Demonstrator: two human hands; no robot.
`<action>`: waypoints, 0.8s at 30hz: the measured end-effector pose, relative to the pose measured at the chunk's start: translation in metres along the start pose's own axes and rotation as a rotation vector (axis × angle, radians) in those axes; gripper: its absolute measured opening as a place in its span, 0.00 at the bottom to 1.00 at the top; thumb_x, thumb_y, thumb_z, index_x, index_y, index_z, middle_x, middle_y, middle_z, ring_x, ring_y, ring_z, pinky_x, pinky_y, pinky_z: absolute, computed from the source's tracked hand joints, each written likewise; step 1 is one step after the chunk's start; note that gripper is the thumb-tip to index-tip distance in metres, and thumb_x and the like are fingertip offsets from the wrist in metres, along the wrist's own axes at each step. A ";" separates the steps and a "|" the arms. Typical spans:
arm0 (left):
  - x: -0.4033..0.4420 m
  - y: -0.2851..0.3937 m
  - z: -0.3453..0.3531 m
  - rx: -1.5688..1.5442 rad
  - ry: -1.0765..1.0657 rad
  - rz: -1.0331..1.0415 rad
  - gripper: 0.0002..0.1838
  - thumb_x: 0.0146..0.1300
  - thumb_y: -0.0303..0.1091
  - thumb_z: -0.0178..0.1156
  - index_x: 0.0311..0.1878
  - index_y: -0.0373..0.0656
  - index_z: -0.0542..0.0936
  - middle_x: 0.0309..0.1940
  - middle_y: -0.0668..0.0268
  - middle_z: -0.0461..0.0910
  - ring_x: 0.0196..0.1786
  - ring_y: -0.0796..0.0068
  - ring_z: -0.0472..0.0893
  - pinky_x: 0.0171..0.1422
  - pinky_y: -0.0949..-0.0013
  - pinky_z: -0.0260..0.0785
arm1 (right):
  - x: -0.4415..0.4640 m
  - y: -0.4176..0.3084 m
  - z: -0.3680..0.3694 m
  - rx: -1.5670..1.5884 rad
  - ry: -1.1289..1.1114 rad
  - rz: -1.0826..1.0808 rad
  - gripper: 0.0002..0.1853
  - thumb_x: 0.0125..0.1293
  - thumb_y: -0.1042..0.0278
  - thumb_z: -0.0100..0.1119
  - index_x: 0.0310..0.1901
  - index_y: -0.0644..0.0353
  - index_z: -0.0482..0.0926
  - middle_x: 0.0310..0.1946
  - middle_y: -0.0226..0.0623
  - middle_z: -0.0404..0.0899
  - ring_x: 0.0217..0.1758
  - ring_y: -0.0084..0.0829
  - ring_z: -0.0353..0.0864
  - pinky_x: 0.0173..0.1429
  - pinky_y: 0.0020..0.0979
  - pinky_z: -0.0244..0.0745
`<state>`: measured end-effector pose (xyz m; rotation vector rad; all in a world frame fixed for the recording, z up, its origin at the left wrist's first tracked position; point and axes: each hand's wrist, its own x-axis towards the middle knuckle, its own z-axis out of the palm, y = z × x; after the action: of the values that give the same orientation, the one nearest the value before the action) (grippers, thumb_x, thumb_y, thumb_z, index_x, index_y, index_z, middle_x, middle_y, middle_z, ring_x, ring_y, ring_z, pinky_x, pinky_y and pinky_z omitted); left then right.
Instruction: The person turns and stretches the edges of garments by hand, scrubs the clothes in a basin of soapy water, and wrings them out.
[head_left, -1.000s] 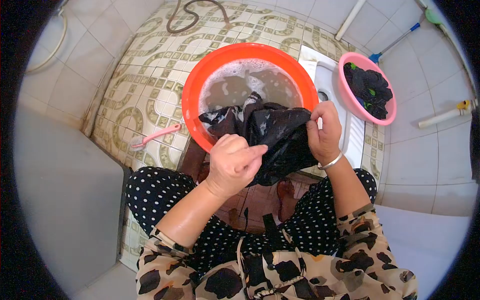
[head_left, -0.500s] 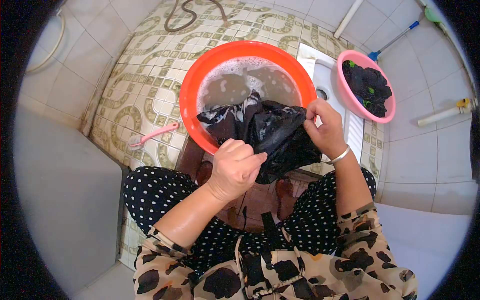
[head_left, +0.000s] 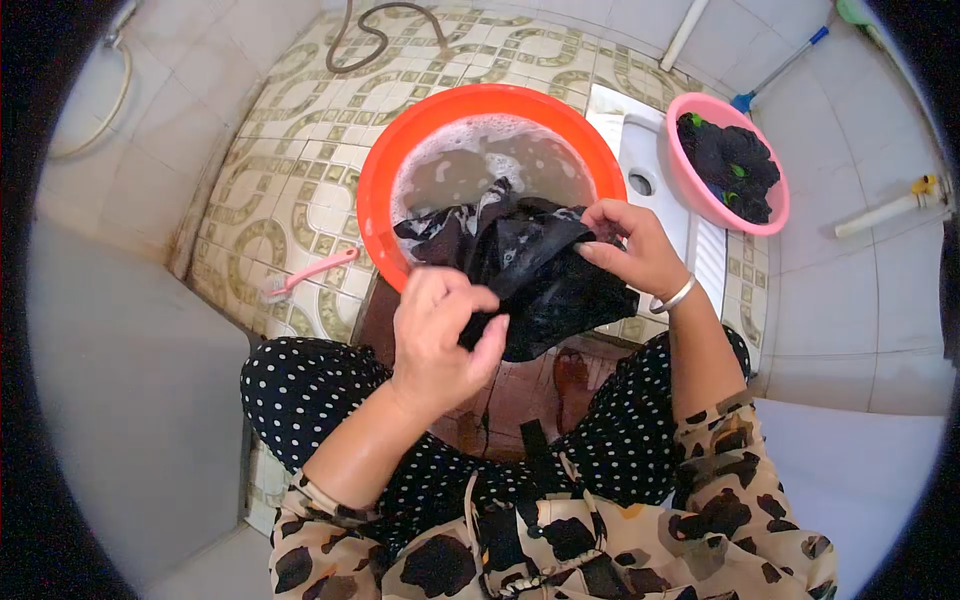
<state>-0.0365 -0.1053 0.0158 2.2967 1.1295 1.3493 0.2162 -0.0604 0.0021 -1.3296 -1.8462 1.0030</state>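
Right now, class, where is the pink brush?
In the head view, the pink brush lies on the patterned tile floor, just left of the orange basin.

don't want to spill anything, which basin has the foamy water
The orange basin: foam and cloudy water show inside it, whereas the pink basin at right holds dark cloth, with no water visible.

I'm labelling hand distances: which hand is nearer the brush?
Left. The left hand is to the right of the brush; the right hand is much farther right, pinching the cloth.
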 end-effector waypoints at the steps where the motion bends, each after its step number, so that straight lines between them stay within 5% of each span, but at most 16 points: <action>1: -0.003 0.007 -0.002 -0.069 -0.025 0.007 0.11 0.38 0.23 0.65 0.29 0.40 0.77 0.21 0.62 0.72 0.25 0.64 0.73 0.30 0.68 0.67 | 0.001 0.000 -0.003 0.048 -0.045 0.009 0.14 0.49 0.69 0.63 0.37 0.64 0.72 0.27 0.25 0.70 0.31 0.16 0.67 0.37 0.20 0.65; 3: -0.017 0.018 0.002 -0.122 -0.303 -0.317 0.07 0.43 0.25 0.65 0.27 0.38 0.77 0.22 0.59 0.76 0.27 0.62 0.77 0.33 0.66 0.70 | 0.003 -0.001 -0.006 0.100 -0.087 0.015 0.16 0.49 0.67 0.63 0.38 0.64 0.73 0.28 0.25 0.70 0.32 0.15 0.66 0.38 0.19 0.65; 6: -0.031 0.006 0.016 0.076 -0.345 -0.251 0.06 0.46 0.27 0.64 0.28 0.36 0.78 0.24 0.56 0.78 0.31 0.58 0.79 0.37 0.65 0.72 | 0.003 -0.001 -0.009 0.197 -0.172 0.007 0.16 0.49 0.68 0.64 0.39 0.63 0.73 0.29 0.25 0.70 0.32 0.15 0.67 0.40 0.19 0.65; 8: -0.039 -0.010 0.022 -0.046 -0.373 -0.403 0.08 0.49 0.28 0.62 0.31 0.34 0.78 0.30 0.54 0.80 0.35 0.62 0.81 0.40 0.66 0.71 | 0.003 0.007 -0.005 0.073 -0.123 -0.132 0.14 0.48 0.70 0.65 0.36 0.61 0.74 0.25 0.27 0.72 0.29 0.19 0.70 0.37 0.21 0.67; 12: -0.041 -0.030 0.029 -0.788 -0.241 -1.040 0.06 0.61 0.27 0.53 0.29 0.41 0.75 0.24 0.80 0.70 0.27 0.90 0.65 0.33 0.81 0.59 | 0.001 0.013 -0.005 0.095 -0.138 -0.035 0.11 0.48 0.74 0.63 0.35 0.61 0.74 0.24 0.26 0.71 0.29 0.19 0.70 0.37 0.21 0.68; 15: -0.037 -0.025 0.026 -0.900 -0.222 -1.189 0.05 0.61 0.27 0.54 0.29 0.41 0.76 0.24 0.78 0.71 0.28 0.89 0.66 0.35 0.81 0.59 | 0.001 0.014 -0.006 0.135 -0.149 -0.003 0.10 0.48 0.77 0.62 0.33 0.61 0.74 0.22 0.26 0.70 0.28 0.18 0.69 0.36 0.22 0.67; 24: -0.040 -0.039 0.036 -0.641 -0.096 -0.997 0.03 0.56 0.25 0.57 0.28 0.40 0.74 0.21 0.76 0.71 0.26 0.87 0.67 0.32 0.80 0.60 | 0.004 0.015 -0.002 0.188 -0.237 0.076 0.08 0.49 0.79 0.59 0.33 0.61 0.75 0.25 0.21 0.71 0.29 0.13 0.68 0.38 0.17 0.66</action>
<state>-0.0372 -0.1030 -0.0505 1.0640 1.2776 0.9523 0.2240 -0.0534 -0.0091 -1.2187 -1.8278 1.3892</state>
